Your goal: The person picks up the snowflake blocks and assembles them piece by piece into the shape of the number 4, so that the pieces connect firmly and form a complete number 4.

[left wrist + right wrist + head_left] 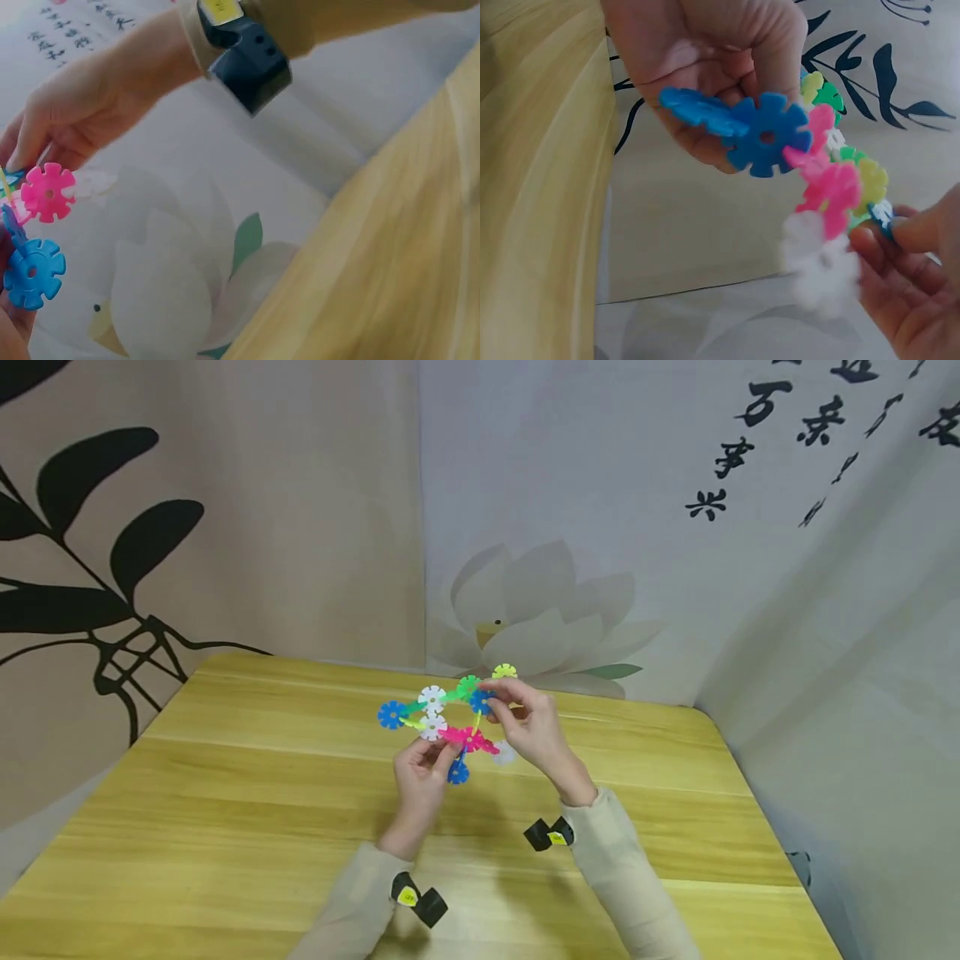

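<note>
Several flower-shaped plastic discs are joined into a ring-like snowflake-disc chain, raised above the table. My left hand pinches its near side, by the pink discs and a white disc. Below those fingers hangs a blue disc, linked to a second blue one. My right hand is at the chain's far right, with thumb and fingers pinching a blue disc beside a green disc. A yellow disc sticks up behind the right fingertips. In the right wrist view, blurred white discs hang at the near end.
The wooden table stretches under both arms. Behind it hangs a pale backdrop with a lotus, dark leaves and writing. A black wrist camera sits on the left sleeve, another camera on the right.
</note>
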The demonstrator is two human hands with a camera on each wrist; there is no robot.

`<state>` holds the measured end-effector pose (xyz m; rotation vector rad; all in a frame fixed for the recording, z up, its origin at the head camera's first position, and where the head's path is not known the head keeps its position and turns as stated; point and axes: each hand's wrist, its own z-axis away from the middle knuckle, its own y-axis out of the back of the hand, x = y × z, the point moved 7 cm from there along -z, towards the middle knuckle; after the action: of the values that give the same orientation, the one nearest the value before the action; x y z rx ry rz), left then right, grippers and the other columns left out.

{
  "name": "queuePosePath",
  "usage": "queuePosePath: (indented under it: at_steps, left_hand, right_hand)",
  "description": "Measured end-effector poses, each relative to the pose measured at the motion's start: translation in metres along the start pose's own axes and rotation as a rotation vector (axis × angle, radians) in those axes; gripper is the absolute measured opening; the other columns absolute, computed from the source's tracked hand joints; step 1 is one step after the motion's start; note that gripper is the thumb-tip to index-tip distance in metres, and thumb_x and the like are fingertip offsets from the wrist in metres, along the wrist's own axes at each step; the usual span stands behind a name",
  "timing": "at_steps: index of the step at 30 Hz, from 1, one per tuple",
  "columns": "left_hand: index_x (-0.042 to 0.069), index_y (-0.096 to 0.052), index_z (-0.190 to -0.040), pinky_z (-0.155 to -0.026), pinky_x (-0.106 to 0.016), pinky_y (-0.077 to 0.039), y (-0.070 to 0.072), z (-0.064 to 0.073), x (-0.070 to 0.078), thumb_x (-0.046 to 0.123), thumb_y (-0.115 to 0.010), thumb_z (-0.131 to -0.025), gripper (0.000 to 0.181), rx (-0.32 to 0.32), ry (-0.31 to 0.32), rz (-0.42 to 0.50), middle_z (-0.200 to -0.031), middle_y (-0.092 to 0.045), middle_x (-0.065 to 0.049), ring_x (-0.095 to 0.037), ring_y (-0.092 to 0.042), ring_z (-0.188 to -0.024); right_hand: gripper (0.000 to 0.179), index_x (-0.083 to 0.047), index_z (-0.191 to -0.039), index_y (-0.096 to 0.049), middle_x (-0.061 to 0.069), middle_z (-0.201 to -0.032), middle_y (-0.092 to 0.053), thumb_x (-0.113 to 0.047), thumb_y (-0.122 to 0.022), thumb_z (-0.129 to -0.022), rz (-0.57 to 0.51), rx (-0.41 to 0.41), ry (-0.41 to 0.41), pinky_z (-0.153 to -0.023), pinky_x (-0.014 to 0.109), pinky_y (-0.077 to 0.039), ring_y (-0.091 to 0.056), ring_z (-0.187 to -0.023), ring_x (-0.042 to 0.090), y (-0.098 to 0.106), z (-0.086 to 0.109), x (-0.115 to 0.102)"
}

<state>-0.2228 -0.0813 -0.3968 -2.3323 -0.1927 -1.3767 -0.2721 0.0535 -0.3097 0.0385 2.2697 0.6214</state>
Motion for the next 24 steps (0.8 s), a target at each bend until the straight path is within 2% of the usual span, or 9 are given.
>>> queuePosePath:
  at_steps: [3,6,13,18,24]
  left_hand:
    - [-0.019,-0.062,-0.080,-0.056,-0.011,-0.050,-0.001,-0.002,0.004,-0.016,-0.063,-0.076,0.005,-0.012,-0.015,-0.006,-0.071,-0.066,-0.013,0.000,-0.057,-0.063]
    - [-0.018,-0.063,-0.081,-0.059,-0.012,-0.052,-0.001,-0.003,0.007,-0.016,-0.063,-0.076,0.005,-0.018,-0.032,-0.017,-0.073,-0.065,-0.022,0.001,-0.058,-0.065]
    - [-0.020,-0.062,-0.082,-0.064,-0.012,-0.053,0.001,-0.006,0.010,-0.020,-0.062,-0.076,0.006,-0.005,-0.077,-0.014,-0.077,-0.062,-0.032,0.003,-0.060,-0.068]
    - [-0.020,-0.063,-0.084,-0.068,-0.015,-0.055,0.001,-0.006,0.011,-0.018,-0.063,-0.077,0.007,-0.008,-0.085,-0.013,-0.080,-0.061,-0.034,0.002,-0.062,-0.070]
    - [-0.019,-0.063,-0.086,-0.068,-0.015,-0.055,0.001,-0.005,0.012,-0.016,-0.063,-0.078,0.008,-0.007,-0.095,-0.017,-0.081,-0.062,-0.035,0.002,-0.062,-0.072]
  right_hand:
    - [0.020,0.003,-0.105,-0.066,0.012,-0.088,-0.067,0.007,-0.062,-0.085,0.052,-0.020,0.074,-0.058,0.023,-0.056,-0.061,-0.071,0.020,0.002,0.000,-0.009]
    - [0.028,0.003,-0.111,-0.064,0.012,-0.095,-0.066,0.005,-0.065,-0.084,0.080,-0.061,0.137,-0.058,0.024,-0.055,-0.059,-0.074,0.018,0.002,0.000,-0.012]
    - [0.055,0.004,-0.125,-0.055,0.010,-0.095,-0.060,0.001,-0.076,-0.074,0.154,-0.117,0.246,-0.058,0.029,-0.050,-0.055,-0.077,0.018,-0.002,0.005,-0.019]
    - [0.069,0.007,-0.126,-0.051,0.011,-0.096,-0.057,-0.004,-0.084,-0.066,0.213,-0.097,0.333,-0.057,0.025,-0.048,-0.053,-0.076,0.018,-0.006,0.007,-0.023]
    - [0.071,0.009,-0.124,-0.049,0.012,-0.095,-0.057,-0.002,-0.085,-0.063,0.280,-0.050,0.419,-0.055,0.025,-0.049,-0.052,-0.075,0.020,-0.009,0.008,-0.027]
